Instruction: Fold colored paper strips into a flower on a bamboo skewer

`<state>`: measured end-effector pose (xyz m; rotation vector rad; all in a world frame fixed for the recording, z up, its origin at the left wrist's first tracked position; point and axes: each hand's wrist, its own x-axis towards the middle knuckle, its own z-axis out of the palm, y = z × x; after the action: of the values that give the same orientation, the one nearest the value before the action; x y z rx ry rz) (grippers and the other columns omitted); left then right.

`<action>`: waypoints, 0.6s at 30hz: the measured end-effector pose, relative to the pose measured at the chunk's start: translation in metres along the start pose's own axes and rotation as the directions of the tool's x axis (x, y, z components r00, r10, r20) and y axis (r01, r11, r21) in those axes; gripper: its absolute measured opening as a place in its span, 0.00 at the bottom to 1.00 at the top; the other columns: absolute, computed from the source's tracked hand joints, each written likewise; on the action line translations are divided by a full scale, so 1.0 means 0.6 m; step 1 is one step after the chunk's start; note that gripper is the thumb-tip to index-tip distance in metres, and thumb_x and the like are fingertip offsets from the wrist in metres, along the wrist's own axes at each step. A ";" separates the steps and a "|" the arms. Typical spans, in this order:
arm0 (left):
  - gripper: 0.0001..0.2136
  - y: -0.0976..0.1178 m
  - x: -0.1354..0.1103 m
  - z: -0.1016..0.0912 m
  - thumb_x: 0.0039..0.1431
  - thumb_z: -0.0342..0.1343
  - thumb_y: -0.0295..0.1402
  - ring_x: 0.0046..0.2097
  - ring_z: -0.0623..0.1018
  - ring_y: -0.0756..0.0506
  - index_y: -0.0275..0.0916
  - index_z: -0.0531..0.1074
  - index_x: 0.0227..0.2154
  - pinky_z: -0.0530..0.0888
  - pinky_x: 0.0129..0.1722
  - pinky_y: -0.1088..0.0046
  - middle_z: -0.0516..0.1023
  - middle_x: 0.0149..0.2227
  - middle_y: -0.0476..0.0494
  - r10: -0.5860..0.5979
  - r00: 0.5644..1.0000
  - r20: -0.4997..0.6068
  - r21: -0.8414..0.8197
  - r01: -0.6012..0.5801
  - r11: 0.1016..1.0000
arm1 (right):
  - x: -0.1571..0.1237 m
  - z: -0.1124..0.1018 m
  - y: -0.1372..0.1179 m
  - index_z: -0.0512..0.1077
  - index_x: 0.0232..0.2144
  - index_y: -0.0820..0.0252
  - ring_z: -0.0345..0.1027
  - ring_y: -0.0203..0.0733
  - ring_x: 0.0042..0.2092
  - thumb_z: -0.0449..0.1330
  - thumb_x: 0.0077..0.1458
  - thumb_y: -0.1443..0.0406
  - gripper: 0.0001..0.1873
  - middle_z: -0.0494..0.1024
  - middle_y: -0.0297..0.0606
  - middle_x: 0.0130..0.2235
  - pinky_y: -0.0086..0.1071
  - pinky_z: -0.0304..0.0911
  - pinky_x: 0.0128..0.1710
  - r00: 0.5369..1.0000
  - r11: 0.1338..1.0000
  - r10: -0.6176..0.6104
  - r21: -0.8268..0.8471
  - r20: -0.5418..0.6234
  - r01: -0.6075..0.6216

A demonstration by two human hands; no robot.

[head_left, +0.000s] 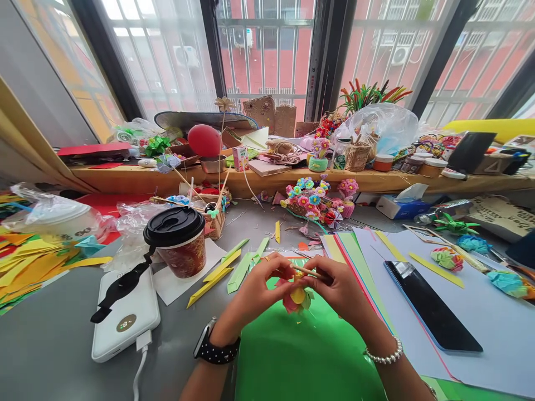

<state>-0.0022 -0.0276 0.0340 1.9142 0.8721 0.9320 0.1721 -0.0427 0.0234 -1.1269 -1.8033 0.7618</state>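
Note:
Both my hands meet over a green paper sheet (301, 356) at the table's near edge. My left hand (261, 289), with a dark watch on its wrist, is closed around a small paper flower (297, 298) with pink, yellow and green petals. My right hand (340, 287), wearing a bead bracelet, pinches a thin wooden stick (307, 272) that points left across the flower's top. The flower is partly hidden by my fingers.
A lidded paper cup (178, 240) and a white power bank (125, 317) lie to the left. Folded yellow and green paper strips (225, 270) sit ahead. A phone (430, 306) rests on paper sheets (480, 317) at right. Paper flower bouquets (315, 200) and craft clutter fill the far side and windowsill.

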 end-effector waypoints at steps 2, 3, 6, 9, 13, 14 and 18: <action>0.08 0.000 -0.001 -0.002 0.50 0.55 0.35 0.36 0.71 0.47 0.36 0.70 0.30 0.70 0.37 0.71 0.69 0.32 0.45 -0.022 1.000 0.022 -0.050 0.023 0.998 | 0.000 0.000 0.000 0.69 0.27 0.61 0.51 0.31 0.21 0.57 0.50 0.59 0.10 0.65 0.30 0.20 0.25 0.48 0.19 1.000 1.000 0.006 0.004 0.015 -0.006; 0.07 0.001 -0.001 -0.002 0.50 0.55 0.34 0.36 0.71 0.47 0.36 0.69 0.30 0.70 0.37 0.70 0.69 0.32 0.45 -0.028 0.999 0.025 -0.062 0.029 0.998 | 0.000 0.000 0.000 0.69 0.27 0.61 0.51 0.31 0.21 0.57 0.50 0.59 0.10 0.65 0.30 0.21 0.25 0.48 0.19 1.000 1.000 0.005 0.005 0.018 -0.006; 0.07 0.001 -0.002 -0.003 0.50 0.55 0.34 0.35 0.71 0.47 0.35 0.69 0.30 0.70 0.37 0.70 0.68 0.32 0.46 -0.020 1.000 0.011 -0.073 0.021 0.997 | -0.002 -0.002 -0.002 0.69 0.27 0.61 0.52 0.31 0.21 0.57 0.50 0.58 0.11 0.67 0.31 0.22 0.26 0.49 0.20 1.000 1.000 -0.004 0.011 0.027 0.003; 0.07 -0.002 -0.002 -0.003 0.51 0.55 0.33 0.36 0.71 0.47 0.35 0.68 0.31 0.70 0.37 0.70 0.68 0.32 0.45 -0.009 1.000 0.026 -0.097 0.012 0.995 | -0.002 -0.007 -0.004 0.70 0.29 0.61 0.54 0.32 0.22 0.56 0.51 0.58 0.11 0.69 0.33 0.24 0.26 0.50 0.20 0.998 1.000 -0.023 0.011 0.058 0.022; 0.06 -0.009 -0.002 -0.004 0.51 0.55 0.31 0.37 0.72 0.47 0.36 0.67 0.32 0.70 0.39 0.70 0.69 0.34 0.45 -0.011 0.999 0.036 -0.104 0.015 0.994 | 0.000 -0.009 -0.005 0.71 0.30 0.60 0.56 0.33 0.23 0.55 0.53 0.59 0.11 0.70 0.35 0.26 0.27 0.51 0.21 0.997 0.999 -0.045 -0.026 0.067 0.046; 0.06 -0.010 -0.002 -0.004 0.51 0.55 0.31 0.37 0.72 0.47 0.36 0.67 0.32 0.70 0.39 0.70 0.70 0.33 0.46 -0.007 1.000 0.029 -0.091 0.010 0.996 | 0.000 -0.009 -0.006 0.71 0.30 0.60 0.56 0.33 0.23 0.55 0.53 0.59 0.11 0.70 0.35 0.26 0.27 0.51 0.21 0.997 0.998 -0.040 -0.035 0.062 0.043; 0.07 -0.008 -0.002 -0.006 0.51 0.55 0.32 0.37 0.72 0.47 0.36 0.68 0.33 0.70 0.40 0.70 0.71 0.33 0.45 -0.010 1.000 0.020 -0.036 0.011 0.999 | -0.001 -0.006 -0.008 0.70 0.30 0.61 0.51 0.31 0.21 0.55 0.52 0.60 0.10 0.66 0.31 0.22 0.25 0.48 0.19 0.998 0.999 -0.013 -0.051 0.059 0.016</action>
<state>-0.0066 -0.0250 0.0306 1.8827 0.8476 0.9156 0.1738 -0.0449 0.0288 -1.1337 -1.8874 0.7508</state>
